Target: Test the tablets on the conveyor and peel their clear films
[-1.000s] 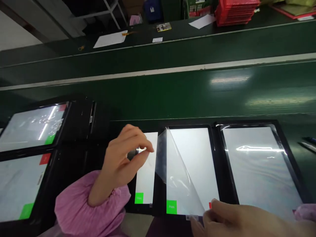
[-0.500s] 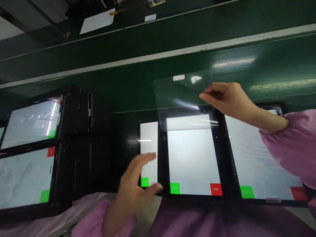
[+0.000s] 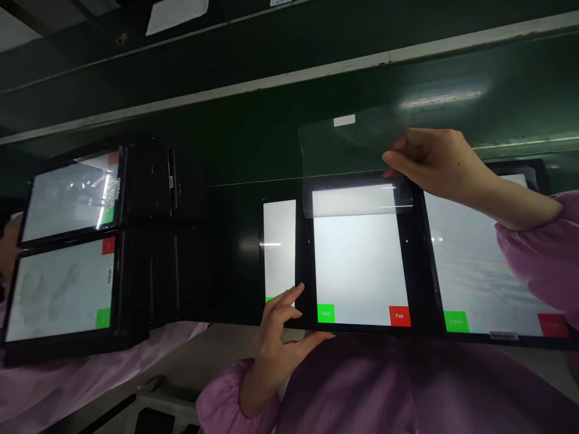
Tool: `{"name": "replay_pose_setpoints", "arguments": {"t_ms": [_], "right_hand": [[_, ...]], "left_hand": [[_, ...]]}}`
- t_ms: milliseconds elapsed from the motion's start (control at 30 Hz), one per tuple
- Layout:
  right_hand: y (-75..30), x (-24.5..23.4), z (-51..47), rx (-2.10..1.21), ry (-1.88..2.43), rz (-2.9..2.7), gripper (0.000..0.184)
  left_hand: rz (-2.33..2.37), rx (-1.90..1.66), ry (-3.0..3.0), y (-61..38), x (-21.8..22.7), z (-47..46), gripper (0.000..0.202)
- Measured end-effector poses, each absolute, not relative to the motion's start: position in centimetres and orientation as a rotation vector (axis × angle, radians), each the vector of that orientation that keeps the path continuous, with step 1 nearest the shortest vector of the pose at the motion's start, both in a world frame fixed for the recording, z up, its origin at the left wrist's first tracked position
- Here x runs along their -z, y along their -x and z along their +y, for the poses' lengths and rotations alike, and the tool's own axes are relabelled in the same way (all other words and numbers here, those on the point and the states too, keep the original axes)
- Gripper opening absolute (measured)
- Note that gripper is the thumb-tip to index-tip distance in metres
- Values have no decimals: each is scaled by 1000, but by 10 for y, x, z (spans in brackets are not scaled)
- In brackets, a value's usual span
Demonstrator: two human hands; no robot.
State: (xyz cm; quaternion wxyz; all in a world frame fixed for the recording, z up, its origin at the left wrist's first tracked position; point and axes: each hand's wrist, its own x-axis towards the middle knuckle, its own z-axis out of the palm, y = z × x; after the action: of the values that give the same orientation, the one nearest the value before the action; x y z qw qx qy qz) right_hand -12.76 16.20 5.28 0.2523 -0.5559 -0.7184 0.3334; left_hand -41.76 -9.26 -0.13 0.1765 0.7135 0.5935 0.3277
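Note:
A clear film (image 3: 366, 150) with a small white label (image 3: 344, 120) hangs from my right hand (image 3: 429, 157), pinched near its right edge. Its lower edge overlaps the top of a lit tablet (image 3: 359, 271) that shows a green "Pass" box and a red "Fail" box. At the tablet's lower left corner is my left hand (image 3: 283, 337), fingers apart and the thumb along the near edge. Partly behind those fingers, a second lit tablet (image 3: 279, 247) shows only as a narrow white strip.
Another lit tablet (image 3: 479, 271) lies to the right, under my right forearm. Stacked black tablets (image 3: 140, 271) stand on the left, two lit screens on top. Beyond the far left screens, part of another person's hand (image 3: 9, 247) shows. A pale ledge (image 3: 253, 87) crosses the green bench.
My left hand has moved from hovering over the narrow screen to the middle tablet's lower left corner. The film, still in my right hand, now hangs flatter across the tablet's top.

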Motion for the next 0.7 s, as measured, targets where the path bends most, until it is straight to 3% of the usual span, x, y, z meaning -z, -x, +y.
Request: {"name": "replay_pose_setpoints", "arguments": {"t_ms": [300,433,700], "right_hand": [[134,-62,159,-860,1524,-2028,20],[136,-69,155,-899,1580,-1976,11],[120,-70,112,-623,1184,-2048,14]], "left_hand": [[1691,-946,-2016,415,0,-91,42],[1673,-959,-2037,416,2,-91,44],[1657,-991,-2088,414,3,-90,38]]}}
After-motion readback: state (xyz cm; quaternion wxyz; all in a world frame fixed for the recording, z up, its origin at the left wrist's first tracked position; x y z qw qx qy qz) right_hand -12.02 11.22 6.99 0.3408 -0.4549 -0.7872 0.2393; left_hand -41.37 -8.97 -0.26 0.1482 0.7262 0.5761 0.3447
